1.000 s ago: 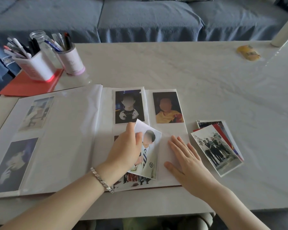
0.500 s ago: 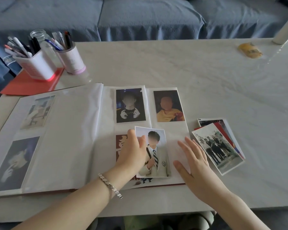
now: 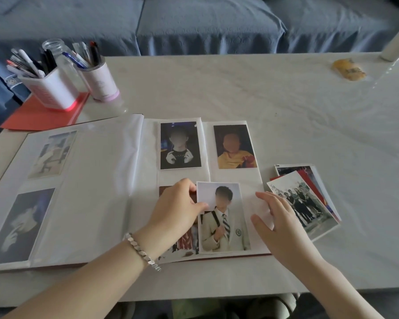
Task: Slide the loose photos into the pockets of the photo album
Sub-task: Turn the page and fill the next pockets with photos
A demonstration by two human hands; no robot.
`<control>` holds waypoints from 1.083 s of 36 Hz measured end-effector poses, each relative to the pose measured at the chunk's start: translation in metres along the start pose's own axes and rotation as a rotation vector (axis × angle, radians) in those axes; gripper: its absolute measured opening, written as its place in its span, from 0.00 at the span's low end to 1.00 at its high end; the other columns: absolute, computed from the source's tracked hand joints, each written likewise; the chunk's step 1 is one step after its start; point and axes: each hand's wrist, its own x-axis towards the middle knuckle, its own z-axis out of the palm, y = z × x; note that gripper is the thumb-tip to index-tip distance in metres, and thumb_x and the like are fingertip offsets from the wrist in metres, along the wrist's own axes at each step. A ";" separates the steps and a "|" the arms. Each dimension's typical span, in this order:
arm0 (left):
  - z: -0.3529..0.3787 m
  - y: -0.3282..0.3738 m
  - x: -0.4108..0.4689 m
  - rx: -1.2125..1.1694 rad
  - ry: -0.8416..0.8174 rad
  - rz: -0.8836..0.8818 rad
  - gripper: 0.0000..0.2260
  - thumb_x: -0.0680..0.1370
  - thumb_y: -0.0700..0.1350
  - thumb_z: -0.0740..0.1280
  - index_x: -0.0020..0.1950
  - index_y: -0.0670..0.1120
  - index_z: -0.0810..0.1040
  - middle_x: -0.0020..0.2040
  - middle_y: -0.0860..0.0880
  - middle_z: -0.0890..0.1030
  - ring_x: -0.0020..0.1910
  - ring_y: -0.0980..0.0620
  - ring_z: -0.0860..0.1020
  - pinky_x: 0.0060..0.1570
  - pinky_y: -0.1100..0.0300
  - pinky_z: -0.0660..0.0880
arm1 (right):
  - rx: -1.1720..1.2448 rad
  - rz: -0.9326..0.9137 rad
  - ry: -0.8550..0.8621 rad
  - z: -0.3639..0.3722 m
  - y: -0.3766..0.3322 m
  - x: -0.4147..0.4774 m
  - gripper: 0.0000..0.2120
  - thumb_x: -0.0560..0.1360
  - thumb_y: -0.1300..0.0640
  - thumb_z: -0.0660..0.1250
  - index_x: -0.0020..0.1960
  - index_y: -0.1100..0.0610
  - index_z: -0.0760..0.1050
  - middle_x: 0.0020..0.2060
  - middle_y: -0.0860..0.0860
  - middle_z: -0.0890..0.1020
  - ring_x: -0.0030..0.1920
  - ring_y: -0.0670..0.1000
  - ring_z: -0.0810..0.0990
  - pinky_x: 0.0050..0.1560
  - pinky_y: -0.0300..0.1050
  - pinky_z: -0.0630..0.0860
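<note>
Two hands worked over an open album that lay across the lower left and centre of the frame on a pale table. The left hand, with a bracelet at the wrist, pinched the upper left corner of a loose photo between thumb and fingers. This photo lay upright on the lower half of the right page, and its left edge overlapped a red print already in the lower left pocket. Whether its lower edge had entered a pocket could not be told. The right hand was spread with relaxed fingers over the bare lower right of the page, just beside the photo; contact with the page could not be judged. Above, a dark portrait and a yellow-shirt print sat side by side in the upper pockets. Two faint prints showed on the left page under a translucent sheet. A fanned stack of loose photos lay on the table just right of the album, partly behind the right hand. At upper left stood two pen holders and a jar, the nearer holder on a red folder. A yellow packet lay at upper right, and a blue sofa filled the top of the frame.
</note>
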 end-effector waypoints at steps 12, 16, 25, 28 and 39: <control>0.021 0.022 0.004 -0.210 -0.063 -0.070 0.09 0.74 0.44 0.70 0.51 0.47 0.73 0.38 0.48 0.82 0.33 0.52 0.82 0.33 0.61 0.79 | 0.044 0.023 0.039 -0.003 -0.001 0.005 0.21 0.77 0.57 0.63 0.69 0.49 0.65 0.66 0.47 0.70 0.67 0.50 0.67 0.66 0.53 0.69; 0.023 0.023 0.007 -0.151 -0.072 -0.008 0.11 0.77 0.45 0.67 0.57 0.44 0.76 0.43 0.47 0.83 0.39 0.52 0.82 0.42 0.59 0.79 | 0.056 0.021 0.031 -0.003 -0.001 0.005 0.21 0.77 0.56 0.63 0.68 0.47 0.65 0.66 0.47 0.69 0.67 0.50 0.68 0.66 0.52 0.69; 0.025 0.018 0.005 -0.276 -0.101 -0.079 0.19 0.70 0.46 0.74 0.59 0.48 0.75 0.40 0.55 0.81 0.38 0.60 0.78 0.32 0.71 0.72 | 0.059 0.011 0.032 -0.002 0.000 0.005 0.20 0.77 0.56 0.63 0.68 0.47 0.66 0.66 0.46 0.69 0.67 0.49 0.68 0.66 0.52 0.69; 0.027 0.019 0.002 -0.313 -0.079 -0.081 0.23 0.70 0.45 0.75 0.62 0.50 0.72 0.40 0.55 0.81 0.39 0.60 0.78 0.37 0.68 0.74 | 0.045 -0.001 0.036 -0.002 0.001 0.005 0.20 0.77 0.57 0.63 0.68 0.48 0.66 0.65 0.46 0.69 0.66 0.49 0.67 0.65 0.49 0.69; 0.037 0.024 -0.001 -0.422 -0.044 -0.088 0.31 0.68 0.43 0.76 0.66 0.53 0.64 0.45 0.55 0.77 0.47 0.54 0.77 0.40 0.66 0.73 | 0.017 -0.022 0.034 -0.001 0.000 0.004 0.20 0.77 0.58 0.63 0.68 0.50 0.66 0.68 0.45 0.67 0.69 0.48 0.63 0.66 0.43 0.63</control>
